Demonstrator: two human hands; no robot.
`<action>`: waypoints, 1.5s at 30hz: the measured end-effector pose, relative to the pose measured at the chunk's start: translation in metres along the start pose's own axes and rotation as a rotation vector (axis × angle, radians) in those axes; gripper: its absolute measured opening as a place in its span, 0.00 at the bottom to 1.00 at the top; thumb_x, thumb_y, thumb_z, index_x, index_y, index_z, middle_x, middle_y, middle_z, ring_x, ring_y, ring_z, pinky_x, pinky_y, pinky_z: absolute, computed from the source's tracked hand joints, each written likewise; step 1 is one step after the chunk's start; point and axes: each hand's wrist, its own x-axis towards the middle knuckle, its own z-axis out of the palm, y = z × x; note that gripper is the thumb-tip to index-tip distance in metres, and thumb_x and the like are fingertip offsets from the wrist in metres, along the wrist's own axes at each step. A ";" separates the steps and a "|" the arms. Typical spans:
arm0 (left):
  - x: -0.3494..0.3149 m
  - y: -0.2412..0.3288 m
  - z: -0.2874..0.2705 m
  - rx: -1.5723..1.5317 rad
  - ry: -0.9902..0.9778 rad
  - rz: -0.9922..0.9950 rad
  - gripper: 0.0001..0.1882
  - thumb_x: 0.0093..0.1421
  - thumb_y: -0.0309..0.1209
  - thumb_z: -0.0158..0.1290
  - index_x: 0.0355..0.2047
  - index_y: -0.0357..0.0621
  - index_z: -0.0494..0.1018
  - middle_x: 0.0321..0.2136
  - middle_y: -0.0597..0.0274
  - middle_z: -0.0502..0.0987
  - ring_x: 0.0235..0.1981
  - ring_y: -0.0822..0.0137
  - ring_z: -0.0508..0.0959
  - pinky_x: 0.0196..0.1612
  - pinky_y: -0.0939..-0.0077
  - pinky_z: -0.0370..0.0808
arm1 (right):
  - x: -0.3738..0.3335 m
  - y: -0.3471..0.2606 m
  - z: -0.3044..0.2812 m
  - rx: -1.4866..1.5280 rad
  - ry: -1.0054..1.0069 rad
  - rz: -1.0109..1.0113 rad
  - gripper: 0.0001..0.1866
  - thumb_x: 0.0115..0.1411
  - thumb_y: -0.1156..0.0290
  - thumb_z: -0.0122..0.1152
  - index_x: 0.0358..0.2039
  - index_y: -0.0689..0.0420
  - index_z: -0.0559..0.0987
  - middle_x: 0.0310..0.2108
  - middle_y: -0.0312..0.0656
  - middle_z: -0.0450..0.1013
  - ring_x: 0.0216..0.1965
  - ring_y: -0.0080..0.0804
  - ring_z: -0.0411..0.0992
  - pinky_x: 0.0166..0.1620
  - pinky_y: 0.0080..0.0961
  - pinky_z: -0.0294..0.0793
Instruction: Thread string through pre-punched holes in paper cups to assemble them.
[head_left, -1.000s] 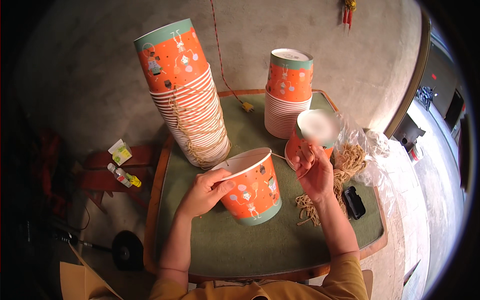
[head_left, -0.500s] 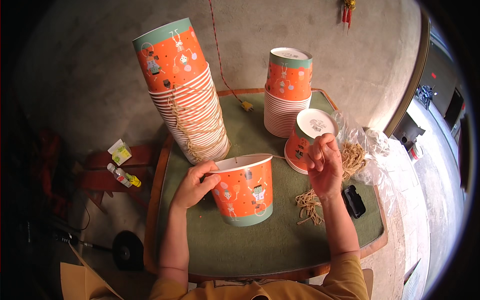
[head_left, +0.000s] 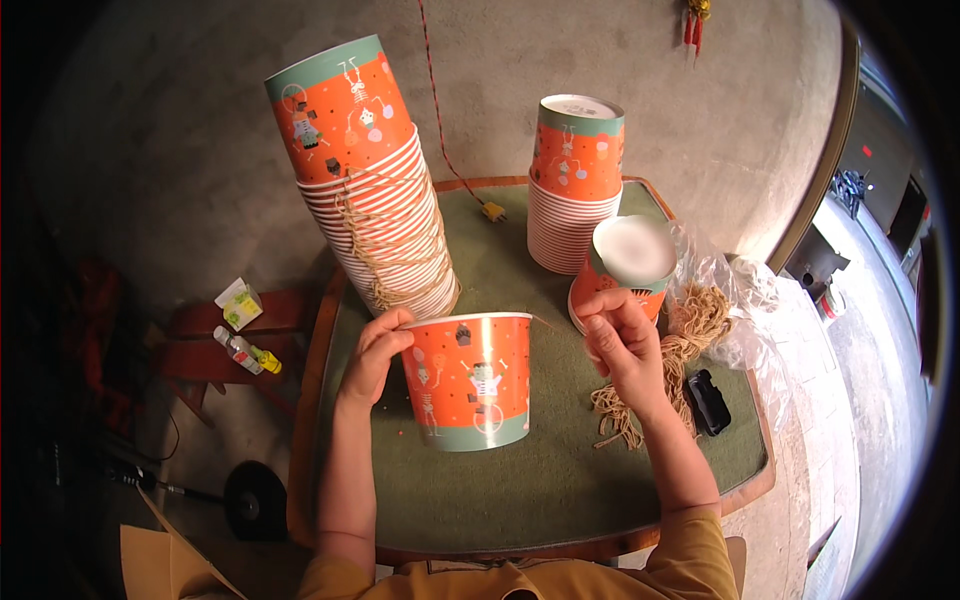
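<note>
An orange paper bucket (head_left: 465,385) with a green base band and cartoon figures is upright above the green tabletop. At its left rim, my left hand (head_left: 370,365) grips with fingers over the edge and thumb outside. Thin cord (head_left: 545,324) runs from the bucket's right rim toward my right hand (head_left: 628,345), whose thumb and forefinger are pinched together. Just behind that hand stands an upside-down bucket (head_left: 635,250). Tan cord hangs in a bundle (head_left: 702,315) beside it, with loose ends (head_left: 616,412) on the table.
A tall leaning stack of upturned buckets (head_left: 345,110), draped with cords, stands back left; a shorter stack (head_left: 575,222) stands back right. A black open case (head_left: 707,402) and clear plastic bag (head_left: 755,300) lie right. A red bench (head_left: 190,345) holds bottles.
The bucket has shifted left and turned slightly, its opening less visible. My right hand has moved left and lower. The cord between them has become less distinct.
</note>
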 end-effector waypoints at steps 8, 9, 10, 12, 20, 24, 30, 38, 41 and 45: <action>0.012 -0.029 0.001 -0.263 0.173 -0.113 0.13 0.55 0.33 0.47 0.39 0.42 0.73 0.36 0.68 0.75 0.40 0.74 0.72 0.49 0.79 0.65 | 0.001 0.008 0.009 0.014 -0.089 0.230 0.08 0.70 0.66 0.50 0.44 0.56 0.73 0.28 0.28 0.70 0.23 0.11 0.64 0.22 0.10 0.61; 0.013 -0.027 0.007 -0.312 0.178 -0.168 0.13 0.56 0.33 0.48 0.40 0.43 0.73 0.38 0.67 0.76 0.42 0.73 0.73 0.50 0.78 0.66 | 0.001 0.008 0.010 -0.019 -0.122 0.271 0.09 0.70 0.66 0.51 0.44 0.57 0.73 0.30 0.29 0.71 0.25 0.12 0.66 0.23 0.10 0.62; 0.014 -0.027 0.011 -0.361 0.184 -0.223 0.13 0.57 0.33 0.48 0.41 0.43 0.73 0.39 0.67 0.77 0.43 0.72 0.74 0.51 0.76 0.67 | 0.001 0.009 0.010 -0.051 -0.155 0.312 0.10 0.69 0.65 0.52 0.44 0.57 0.73 0.31 0.29 0.72 0.27 0.12 0.68 0.24 0.10 0.63; 0.018 -0.038 0.006 -0.439 0.174 -0.304 0.14 0.58 0.34 0.48 0.43 0.43 0.73 0.40 0.66 0.77 0.43 0.70 0.75 0.52 0.74 0.68 | 0.001 0.015 0.009 -0.061 -0.180 0.302 0.11 0.69 0.64 0.53 0.43 0.58 0.74 0.34 0.30 0.74 0.30 0.13 0.71 0.24 0.11 0.64; 0.018 -0.049 0.013 -0.394 0.223 -0.415 0.14 0.64 0.36 0.53 0.44 0.42 0.75 0.40 0.64 0.79 0.40 0.70 0.77 0.47 0.73 0.73 | 0.004 0.030 0.008 -0.033 -0.155 0.199 0.10 0.70 0.67 0.51 0.43 0.60 0.74 0.33 0.31 0.72 0.33 0.14 0.69 0.30 0.13 0.67; 0.018 -0.055 0.009 -0.425 0.208 -0.414 0.14 0.65 0.37 0.53 0.46 0.42 0.76 0.41 0.63 0.80 0.41 0.70 0.78 0.45 0.74 0.75 | 0.006 0.025 0.008 -0.155 -0.101 0.121 0.08 0.70 0.73 0.48 0.44 0.61 0.74 0.33 0.30 0.70 0.32 0.14 0.65 0.34 0.13 0.66; 0.019 -0.058 0.003 -0.458 0.248 -0.453 0.15 0.65 0.37 0.53 0.47 0.42 0.75 0.42 0.63 0.80 0.41 0.70 0.80 0.44 0.72 0.78 | 0.004 0.017 0.002 -0.237 -0.133 0.213 0.17 0.65 0.63 0.58 0.49 0.59 0.72 0.30 0.29 0.70 0.31 0.17 0.67 0.39 0.15 0.66; 0.019 -0.058 0.001 -0.554 0.225 -0.479 0.15 0.64 0.38 0.54 0.47 0.44 0.75 0.41 0.64 0.81 0.40 0.70 0.80 0.43 0.73 0.79 | 0.007 0.018 0.003 -0.383 -0.234 0.368 0.29 0.57 0.64 0.66 0.56 0.58 0.66 0.42 0.40 0.72 0.44 0.24 0.71 0.48 0.24 0.71; 0.018 -0.056 0.003 -0.550 0.247 -0.452 0.14 0.64 0.38 0.54 0.46 0.44 0.75 0.41 0.64 0.81 0.41 0.70 0.81 0.43 0.73 0.79 | 0.008 0.022 0.003 -0.296 -0.225 0.374 0.29 0.58 0.64 0.66 0.57 0.58 0.66 0.43 0.40 0.72 0.45 0.25 0.71 0.49 0.24 0.71; 0.017 -0.057 0.001 -0.567 0.259 -0.443 0.14 0.64 0.37 0.54 0.46 0.43 0.75 0.41 0.63 0.81 0.41 0.69 0.81 0.44 0.72 0.79 | 0.010 0.022 0.004 -0.308 -0.220 0.396 0.32 0.57 0.63 0.67 0.57 0.59 0.65 0.44 0.41 0.72 0.47 0.26 0.71 0.51 0.26 0.71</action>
